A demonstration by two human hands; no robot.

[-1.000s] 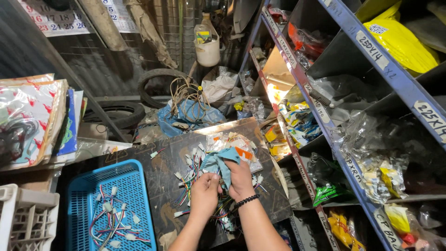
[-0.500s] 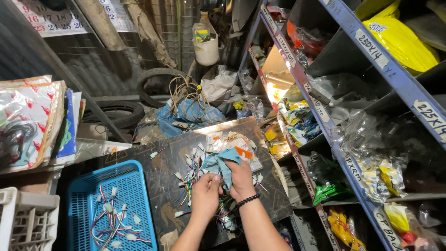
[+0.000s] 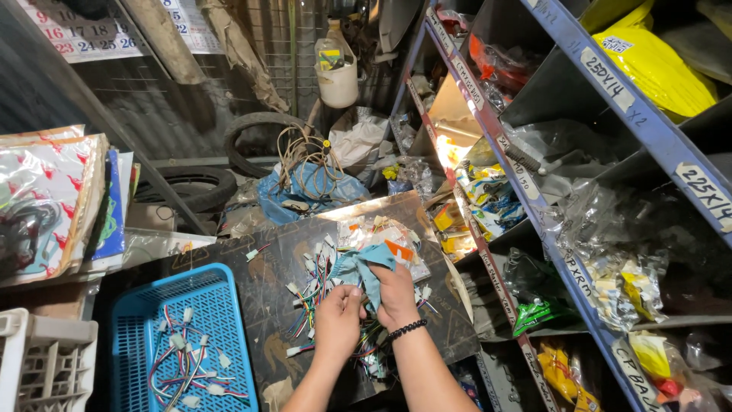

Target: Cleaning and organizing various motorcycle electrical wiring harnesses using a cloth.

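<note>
Head view showed me both hands together over a dark board that lay across the clutter, and I judged the step in hand to be wiping or cleaning a small wire connector with a rag. The right hand [image 3: 396, 294], with a black bead bracelet [image 3: 405, 330] at the wrist, had its fingers closed around a light blue cloth [image 3: 364, 267], which was bunched up between the two hands. The left hand [image 3: 339, 317] was pinched shut just beside it, touching the cloth; I think it gripped one wire piece inside the folds, but the piece itself was hidden, so I could not tell for sure. Under and around the hands lay a pile of short wire harnesses [image 3: 316, 286] with white plugs and coloured leads, spread on the board [image 3: 229, 267]. To the left of the board stood a blue plastic basket [image 3: 137, 305], with several similar harnesses already in it. A metal shelf rack [image 3: 534, 221] with plastic bags of parts stood on the right. In my judgement the next move asked for a careful release of the cloth by one hand, so that the wiped piece could go across to the basket without pulling other wires along.
</note>
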